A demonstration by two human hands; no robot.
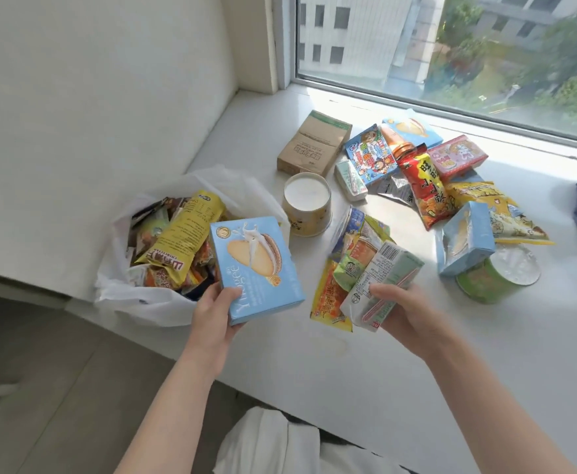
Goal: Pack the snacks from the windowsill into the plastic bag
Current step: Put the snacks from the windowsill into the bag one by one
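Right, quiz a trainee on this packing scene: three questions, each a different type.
1. True or false: the left hand holds a pale blue biscuit box.
2. Which does the right hand grip? A) red packet B) green-white drink carton C) brown box
3. Fill in: the plastic bag lies to the ____ of the yellow cup.
Key: 1 true; 2 B; 3 left.

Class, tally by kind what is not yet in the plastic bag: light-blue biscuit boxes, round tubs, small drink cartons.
Light-blue cardboard biscuit boxes: 3
Round lidded snack tubs: 2
Small pale-green drink cartons: 2
Total: 7
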